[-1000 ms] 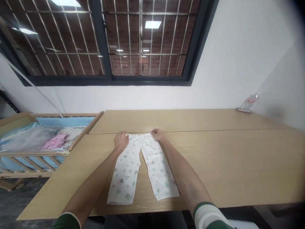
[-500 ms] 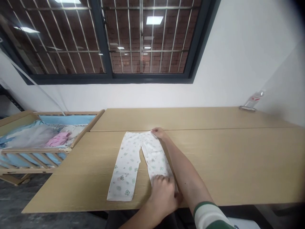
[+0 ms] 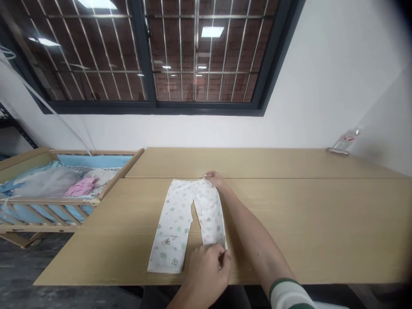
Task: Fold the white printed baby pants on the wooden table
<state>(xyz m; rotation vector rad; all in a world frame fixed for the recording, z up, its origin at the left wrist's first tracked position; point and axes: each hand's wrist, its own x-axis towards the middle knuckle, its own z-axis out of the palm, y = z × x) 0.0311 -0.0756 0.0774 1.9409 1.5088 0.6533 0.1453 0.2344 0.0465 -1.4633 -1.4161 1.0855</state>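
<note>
White baby pants [image 3: 174, 227] with a small green and grey animal print lie flat on the wooden table, waistband away from me and legs toward me. At the right corner of the waistband, my right hand [image 3: 215, 178] is closed on the fabric, its forearm running along the right side of the pants. My left hand [image 3: 209, 268] is closed over the lower end of the right leg and covers its hem. The left leg lies straight, its hem showing near the table's front edge.
The light wooden table [image 3: 305, 223] has a seam across its back part. A clear plastic bottle [image 3: 347, 139] leans at the back right corner. To the left stands a wooden crib [image 3: 48, 201] with blue lining and pink and white cloth inside. A barred window [image 3: 199, 107] is above.
My left hand has shifted left and slightly toward me, and the lower right leg has moved inward with it. My right hand stays at the waistband corner. The view has tilted slightly.
</note>
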